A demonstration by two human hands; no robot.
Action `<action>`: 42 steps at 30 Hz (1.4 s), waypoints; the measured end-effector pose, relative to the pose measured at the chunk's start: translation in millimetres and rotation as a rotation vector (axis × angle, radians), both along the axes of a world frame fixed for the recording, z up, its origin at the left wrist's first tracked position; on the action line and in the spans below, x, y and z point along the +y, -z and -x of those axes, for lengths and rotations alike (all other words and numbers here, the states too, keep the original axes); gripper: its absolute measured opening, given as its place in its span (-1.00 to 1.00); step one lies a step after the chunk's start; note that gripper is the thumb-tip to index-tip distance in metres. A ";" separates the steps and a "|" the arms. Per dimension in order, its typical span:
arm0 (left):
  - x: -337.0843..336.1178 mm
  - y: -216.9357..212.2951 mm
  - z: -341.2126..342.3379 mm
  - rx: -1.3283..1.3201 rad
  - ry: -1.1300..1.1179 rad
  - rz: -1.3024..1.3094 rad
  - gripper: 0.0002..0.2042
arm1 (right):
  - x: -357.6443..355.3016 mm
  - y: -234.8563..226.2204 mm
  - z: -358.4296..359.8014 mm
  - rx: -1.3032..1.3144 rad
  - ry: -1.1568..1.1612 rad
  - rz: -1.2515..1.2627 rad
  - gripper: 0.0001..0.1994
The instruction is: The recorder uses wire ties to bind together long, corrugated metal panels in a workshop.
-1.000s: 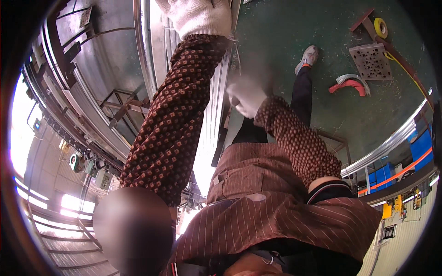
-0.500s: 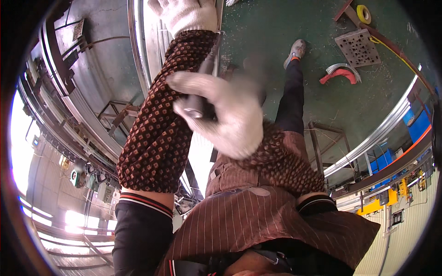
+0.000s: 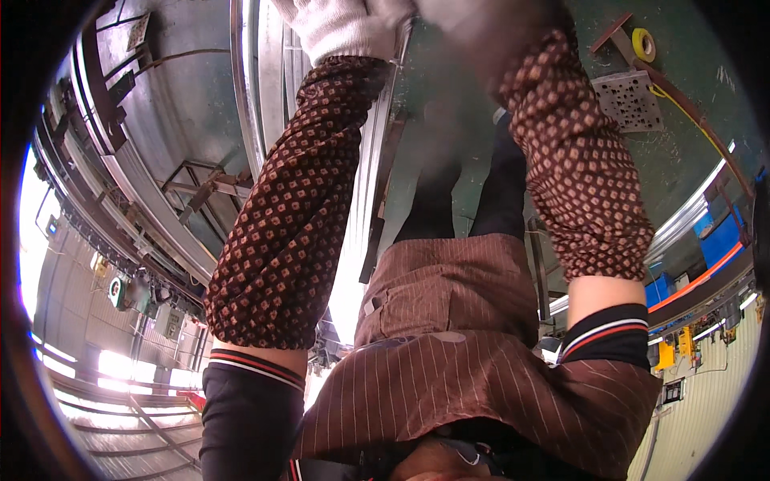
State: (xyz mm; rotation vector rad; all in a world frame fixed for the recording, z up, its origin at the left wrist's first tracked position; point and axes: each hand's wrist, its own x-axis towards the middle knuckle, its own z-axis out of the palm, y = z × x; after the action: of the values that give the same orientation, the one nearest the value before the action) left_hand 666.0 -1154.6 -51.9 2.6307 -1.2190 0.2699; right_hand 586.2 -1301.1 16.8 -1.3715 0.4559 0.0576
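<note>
My left hand (image 3: 345,30), in a white knit glove, is at the top edge over long pale metal profiles (image 3: 273,72). Most of its fingers are cut off by the picture's edge. Beside it on the right is my right hand (image 3: 473,18), also gloved, stretched far forward and smeared by motion. Its fingers cannot be made out, nor can anything in them. Both forearms wear brown patterned sleeve covers.
On the green floor to the right lie a perforated metal plate (image 3: 630,100) and a yellow tape roll (image 3: 642,45). More long metal profiles (image 3: 152,204) rest on a rack at the left. Blue bins (image 3: 722,236) stand at the far right.
My right hand has swung forward and up from in front of my body, where it held a dark-handled tool. That tool cannot be seen now. The left hand has barely moved.
</note>
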 end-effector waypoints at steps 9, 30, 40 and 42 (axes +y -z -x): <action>-3.5 -5.2 -0.9 -0.008 0.029 0.030 -0.53 | 24.4 161.8 44.2 0.297 -0.049 0.505 -0.66; -1.8 -2.6 0.2 0.036 0.033 0.053 -0.55 | 87.7 200.5 59.2 0.112 0.274 0.452 -0.58; -1.3 0.0 -2.5 -0.004 0.024 0.016 -0.55 | 187.4 220.6 46.6 0.577 0.739 0.054 -0.33; -2.3 1.4 -3.0 -0.032 0.010 0.049 -0.55 | 142.9 230.5 61.2 0.349 0.395 0.410 -0.30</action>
State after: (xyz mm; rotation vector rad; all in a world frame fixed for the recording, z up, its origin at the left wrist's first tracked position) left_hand 669.0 -1156.9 -53.3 2.5876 -1.2192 0.3372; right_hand 524.9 -1158.2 -213.7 -1.6526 1.0704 -0.1301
